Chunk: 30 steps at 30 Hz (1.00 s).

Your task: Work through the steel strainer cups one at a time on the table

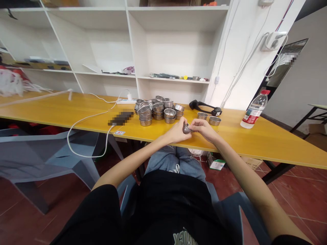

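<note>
Near the table's front edge, my left hand (178, 132) is wrapped round a small metal strainer cup (186, 129) with holes in it. My right hand (203, 129) is closed at the cup's right side, its fingertips pinching at the rim; whether they also hold something small cannot be made out. Beyond my left hand stands a pile of similar perforated metal strainer cups (158, 109), several stacked on one another. Two more metal cups, one left (202, 116) and one right (215, 120), stand behind my right hand.
A black strap-like device (205, 108) lies behind the two cups. A water bottle (254, 109) stands on the right of the yellow table (283, 143). At left, a white cable (76, 121) loops off the edge beside a blurred dark object (121, 118). White shelves (176, 80) rise behind.
</note>
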Each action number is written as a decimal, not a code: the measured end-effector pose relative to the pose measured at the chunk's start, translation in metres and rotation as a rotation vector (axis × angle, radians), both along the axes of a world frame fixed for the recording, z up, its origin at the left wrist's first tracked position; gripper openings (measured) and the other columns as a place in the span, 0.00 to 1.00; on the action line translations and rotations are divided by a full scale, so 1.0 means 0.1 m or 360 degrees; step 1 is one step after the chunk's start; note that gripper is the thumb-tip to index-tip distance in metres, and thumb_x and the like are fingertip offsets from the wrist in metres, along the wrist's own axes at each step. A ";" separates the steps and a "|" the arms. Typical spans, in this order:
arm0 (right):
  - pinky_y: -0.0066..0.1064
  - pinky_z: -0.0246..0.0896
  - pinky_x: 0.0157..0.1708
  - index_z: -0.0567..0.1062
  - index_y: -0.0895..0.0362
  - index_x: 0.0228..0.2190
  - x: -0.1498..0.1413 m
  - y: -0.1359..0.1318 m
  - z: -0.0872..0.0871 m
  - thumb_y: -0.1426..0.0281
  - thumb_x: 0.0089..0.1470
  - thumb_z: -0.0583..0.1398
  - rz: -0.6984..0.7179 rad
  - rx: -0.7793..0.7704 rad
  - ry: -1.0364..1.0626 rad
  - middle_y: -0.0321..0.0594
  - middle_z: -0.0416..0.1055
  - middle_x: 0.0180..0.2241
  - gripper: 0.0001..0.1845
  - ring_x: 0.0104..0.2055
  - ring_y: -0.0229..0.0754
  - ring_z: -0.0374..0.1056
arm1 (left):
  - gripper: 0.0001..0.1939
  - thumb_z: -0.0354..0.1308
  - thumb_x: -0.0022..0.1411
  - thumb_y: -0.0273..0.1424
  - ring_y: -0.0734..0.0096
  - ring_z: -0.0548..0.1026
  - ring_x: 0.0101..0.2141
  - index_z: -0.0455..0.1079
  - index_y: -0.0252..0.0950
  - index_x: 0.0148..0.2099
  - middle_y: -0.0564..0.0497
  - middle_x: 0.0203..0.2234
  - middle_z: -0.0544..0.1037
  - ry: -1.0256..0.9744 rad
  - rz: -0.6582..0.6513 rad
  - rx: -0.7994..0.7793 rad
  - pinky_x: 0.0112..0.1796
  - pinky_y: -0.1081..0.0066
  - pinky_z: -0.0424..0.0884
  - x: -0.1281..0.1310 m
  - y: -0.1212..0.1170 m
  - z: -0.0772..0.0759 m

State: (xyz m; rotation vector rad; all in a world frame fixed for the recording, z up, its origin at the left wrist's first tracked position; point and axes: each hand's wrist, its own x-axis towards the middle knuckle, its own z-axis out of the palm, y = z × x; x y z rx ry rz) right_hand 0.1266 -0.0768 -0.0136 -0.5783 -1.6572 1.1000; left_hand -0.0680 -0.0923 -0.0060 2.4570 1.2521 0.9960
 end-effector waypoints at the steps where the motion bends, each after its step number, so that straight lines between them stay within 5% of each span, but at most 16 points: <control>1: 0.32 0.56 0.37 0.75 0.63 0.26 -0.01 -0.01 0.01 0.58 0.39 0.74 -0.0005 0.0002 0.0001 0.40 0.70 0.27 0.23 0.31 0.37 0.63 | 0.27 0.67 0.57 0.35 0.70 0.64 0.34 0.54 0.37 0.49 0.53 0.37 0.66 -0.0003 -0.0006 0.0004 0.34 0.68 0.60 0.00 0.01 0.00; 30: 0.33 0.58 0.38 0.73 0.63 0.27 -0.05 -0.01 0.01 0.49 0.37 0.75 -0.0072 0.0098 -0.0046 0.40 0.69 0.27 0.31 0.31 0.38 0.63 | 0.26 0.69 0.59 0.31 0.72 0.63 0.33 0.54 0.37 0.49 0.55 0.36 0.66 -0.0010 -0.0011 -0.0043 0.34 0.68 0.60 0.01 -0.06 0.07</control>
